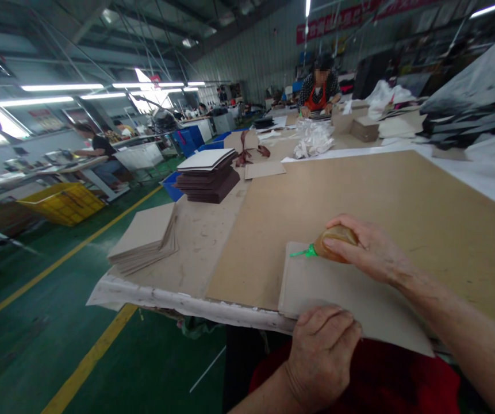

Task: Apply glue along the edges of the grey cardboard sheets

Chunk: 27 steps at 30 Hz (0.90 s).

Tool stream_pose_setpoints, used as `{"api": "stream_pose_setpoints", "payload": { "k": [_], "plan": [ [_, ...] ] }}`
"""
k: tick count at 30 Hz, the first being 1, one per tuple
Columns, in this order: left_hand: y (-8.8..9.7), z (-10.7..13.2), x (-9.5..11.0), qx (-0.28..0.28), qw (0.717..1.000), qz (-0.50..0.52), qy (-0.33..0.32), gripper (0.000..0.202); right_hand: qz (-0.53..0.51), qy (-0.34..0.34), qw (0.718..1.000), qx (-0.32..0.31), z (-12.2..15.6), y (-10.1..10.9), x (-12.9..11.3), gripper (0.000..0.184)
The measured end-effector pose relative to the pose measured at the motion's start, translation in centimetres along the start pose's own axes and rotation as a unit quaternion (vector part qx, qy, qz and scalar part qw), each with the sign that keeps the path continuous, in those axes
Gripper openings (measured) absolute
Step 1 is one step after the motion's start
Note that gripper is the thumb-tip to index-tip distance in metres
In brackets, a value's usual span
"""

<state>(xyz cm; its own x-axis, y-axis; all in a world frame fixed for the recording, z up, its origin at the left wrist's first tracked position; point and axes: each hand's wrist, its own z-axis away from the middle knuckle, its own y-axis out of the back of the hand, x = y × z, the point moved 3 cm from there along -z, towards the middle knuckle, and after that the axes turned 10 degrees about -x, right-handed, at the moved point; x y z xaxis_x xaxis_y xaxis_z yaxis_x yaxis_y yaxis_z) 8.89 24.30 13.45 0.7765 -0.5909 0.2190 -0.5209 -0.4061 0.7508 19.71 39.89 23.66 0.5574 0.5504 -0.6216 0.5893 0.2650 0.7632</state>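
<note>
My right hand [368, 250] is wrapped round an amber squeeze bottle [340, 241] with a green nozzle. The bottle lies tilted, its nozzle pointing left, low over the far left part of a grey-brown cardboard sheet [329, 287]. Whether the tip touches the sheet I cannot tell. At the table's near edge, my left hand [325, 351] is closed with curled fingers on the sheet's front edge; the thumb side is partly hidden. Beneath the sheet lies a large tan board [359, 190] covering much of the table.
A stack of cardboard sheets [144, 236] sits at the table's left corner, with a dark brown stack [208, 178] topped by white behind it. Crumpled clear plastic [314, 138] lies farther back. A co-worker [319, 89] is at the far end. A yellow bin [61, 202] stands left.
</note>
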Motion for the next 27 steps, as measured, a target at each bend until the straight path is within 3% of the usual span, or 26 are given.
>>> {"api": "stream_pose_setpoints", "payload": {
  "k": [7,15,23,27],
  "plan": [
    [-0.2,0.1,-0.1,-0.021,1.000,-0.017,0.000,0.026,0.009,-0.020,0.999,0.029,-0.7,0.4,1.1,0.026],
    [0.2,-0.4,0.0,0.002,1.000,0.000,-0.005,0.027,0.001,-0.034,0.999,0.037,-1.0,0.7,1.1,0.027],
    [0.8,-0.7,0.2,0.004,1.000,-0.002,-0.011,0.029,0.048,-0.075,0.996,0.008,1.6,4.0,2.7,0.023],
    [1.0,-0.9,0.2,0.001,1.000,-0.009,-0.013,0.028,0.055,-0.114,0.992,0.023,3.5,5.6,4.0,0.028]
  ]
}}
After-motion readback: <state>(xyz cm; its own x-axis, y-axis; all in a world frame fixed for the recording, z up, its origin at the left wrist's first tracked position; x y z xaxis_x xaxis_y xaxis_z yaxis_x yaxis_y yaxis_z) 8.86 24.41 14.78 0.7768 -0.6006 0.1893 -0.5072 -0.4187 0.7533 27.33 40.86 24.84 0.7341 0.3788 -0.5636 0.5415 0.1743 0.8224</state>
